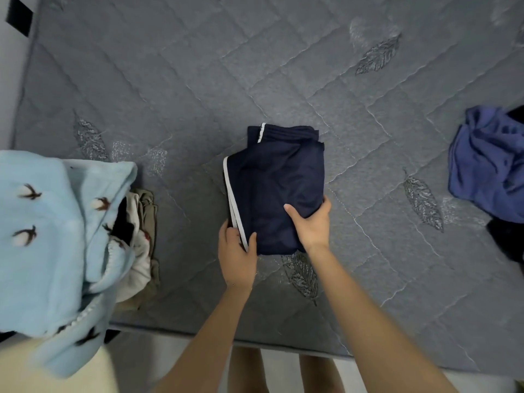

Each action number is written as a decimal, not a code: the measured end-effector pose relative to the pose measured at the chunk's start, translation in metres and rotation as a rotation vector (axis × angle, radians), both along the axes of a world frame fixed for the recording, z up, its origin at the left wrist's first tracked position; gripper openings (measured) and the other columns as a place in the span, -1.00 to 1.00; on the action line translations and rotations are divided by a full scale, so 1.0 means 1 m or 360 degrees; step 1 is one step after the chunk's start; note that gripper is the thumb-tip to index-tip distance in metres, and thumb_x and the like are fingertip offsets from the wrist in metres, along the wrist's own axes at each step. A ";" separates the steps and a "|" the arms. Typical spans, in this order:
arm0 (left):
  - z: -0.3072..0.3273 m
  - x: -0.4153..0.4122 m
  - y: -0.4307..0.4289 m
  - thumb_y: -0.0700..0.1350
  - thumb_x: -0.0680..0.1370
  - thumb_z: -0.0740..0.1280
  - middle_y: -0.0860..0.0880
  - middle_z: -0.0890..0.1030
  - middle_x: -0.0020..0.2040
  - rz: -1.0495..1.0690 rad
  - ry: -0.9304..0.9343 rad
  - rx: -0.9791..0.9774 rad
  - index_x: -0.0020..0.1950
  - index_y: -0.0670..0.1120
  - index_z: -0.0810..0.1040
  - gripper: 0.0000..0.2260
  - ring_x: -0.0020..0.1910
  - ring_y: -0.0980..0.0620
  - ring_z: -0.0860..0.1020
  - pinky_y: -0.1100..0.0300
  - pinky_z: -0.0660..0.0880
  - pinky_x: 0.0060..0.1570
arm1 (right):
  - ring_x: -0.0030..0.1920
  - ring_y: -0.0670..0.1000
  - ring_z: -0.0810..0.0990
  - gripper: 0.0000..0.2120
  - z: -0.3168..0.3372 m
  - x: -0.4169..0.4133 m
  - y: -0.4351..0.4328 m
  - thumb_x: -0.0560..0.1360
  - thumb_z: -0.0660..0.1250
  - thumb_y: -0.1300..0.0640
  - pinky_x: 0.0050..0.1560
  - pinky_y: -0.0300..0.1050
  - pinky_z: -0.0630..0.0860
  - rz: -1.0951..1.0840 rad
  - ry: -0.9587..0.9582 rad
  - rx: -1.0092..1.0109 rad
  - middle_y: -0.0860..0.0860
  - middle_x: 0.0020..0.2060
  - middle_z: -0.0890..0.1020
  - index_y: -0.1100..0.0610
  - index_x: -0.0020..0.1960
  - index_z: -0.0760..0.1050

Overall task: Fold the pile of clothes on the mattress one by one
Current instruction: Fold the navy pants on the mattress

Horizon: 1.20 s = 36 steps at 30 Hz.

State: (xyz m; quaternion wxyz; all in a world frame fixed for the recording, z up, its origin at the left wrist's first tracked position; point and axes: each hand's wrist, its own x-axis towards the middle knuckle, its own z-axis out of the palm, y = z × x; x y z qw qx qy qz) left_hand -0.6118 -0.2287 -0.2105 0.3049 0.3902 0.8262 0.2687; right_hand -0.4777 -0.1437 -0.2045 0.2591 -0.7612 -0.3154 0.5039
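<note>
Slippage is being judged the main risk here. A folded navy garment [275, 188] with white piping is being held at the near middle of the mattress [170, 80], with most of it lying on the quilted surface. Its near left corner is being pinched by the left hand [236, 251], thumb on top beside the white trim. Its near right edge is being gripped by the right hand [310, 222], thumb on top and fingers tucked beneath.

The fabric looks thin and slick, and the stacked layers are being secured only at the near end. If the bundle is lifted or slid from there, the far layers, where a waistband is showing, are likely to fan open and undo the fold.

Unfolded work is seemingly being kept to the right: a crumpled blue garment [487, 165] with a black garment [507, 239] just beside it. At the left, beige and white clothes [141, 251] are being covered by a light blue fleece [51, 222] with bird motifs. Whether that heap is folded cannot be told, and a careless placement there could topple it.

No basket, box or other container is being shown, so nothing is being held inside anything.
</note>
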 end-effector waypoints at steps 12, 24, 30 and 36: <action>0.011 -0.022 0.008 -0.13 0.56 0.37 0.06 0.27 -0.35 0.0438 -0.0427 0.0297 -0.36 -0.05 0.24 -0.62 -0.39 0.19 0.26 0.36 0.27 -0.29 | 0.03 0.10 0.56 -0.58 -0.009 0.006 -0.010 0.44 0.43 -0.14 -0.02 -0.10 0.42 0.0242 -0.0453 0.0122 0.07 -0.03 0.63 0.16 0.07 0.49; -0.013 -0.055 0.036 0.15 0.51 0.34 0.00 0.61 -0.03 0.0118 -0.0335 -0.0022 0.06 -0.11 0.54 -0.65 -0.02 0.02 0.57 0.05 0.54 0.04 | 0.31 0.11 0.39 -0.27 -0.014 0.023 0.015 0.34 0.43 -0.30 0.37 0.05 0.29 0.0428 -0.0579 -0.0033 0.05 0.24 0.48 0.05 0.38 0.37; -0.011 -0.037 0.066 0.09 0.48 0.43 -0.03 0.60 0.09 0.0019 -0.0683 -0.0187 0.13 -0.09 0.52 -0.65 0.08 0.05 0.57 0.06 0.52 0.13 | 0.19 -0.08 0.54 -0.26 -0.011 0.018 0.036 0.32 0.58 0.04 0.27 -0.10 0.48 0.0078 0.0232 -0.0015 -0.03 0.24 0.52 0.10 0.37 0.30; 0.012 -0.041 0.084 0.07 0.48 0.44 0.10 0.47 0.14 0.0290 -0.1225 -0.0426 0.30 -0.05 0.21 -0.45 0.08 0.17 0.51 0.25 0.49 -0.03 | 0.07 -0.06 0.64 -0.50 0.002 0.015 0.045 0.38 0.54 0.10 0.05 -0.19 0.57 0.0074 0.0515 -0.0170 -0.02 0.11 0.64 0.12 0.26 0.47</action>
